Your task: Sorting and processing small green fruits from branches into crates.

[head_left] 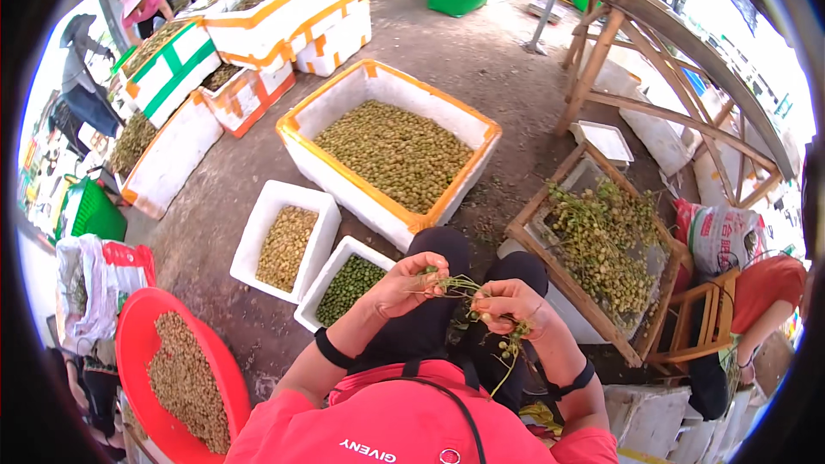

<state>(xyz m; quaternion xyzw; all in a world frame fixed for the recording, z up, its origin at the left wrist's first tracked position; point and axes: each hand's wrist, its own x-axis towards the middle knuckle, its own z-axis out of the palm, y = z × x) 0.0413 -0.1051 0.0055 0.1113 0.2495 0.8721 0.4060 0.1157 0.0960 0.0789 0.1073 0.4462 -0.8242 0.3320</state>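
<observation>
Over my lap, a thin green plant sprig (461,284) stretches between my two hands. My left hand (411,285) is closed, its fingertips pinching the sprig's leafy end. My right hand (513,304) grips the stems, and small round pods hang below it on trailing stalks. Just beyond my left hand stands a small white foam box (308,313) of dark green round pods. Next to it is another white foam box (262,245) with pale yellow pods. A large foam box edged in orange tape (301,148), filled with yellowish-green pods, sits ahead of my knees.
At right, a wood-framed mesh screen (567,279) bears a heap of picked plants (606,241). A red tub (142,326) of tan pods is at lower left. Stacked foam boxes (266,26) and people stand far left; a wooden table (662,9) is far right. Another person (769,292) sits at right.
</observation>
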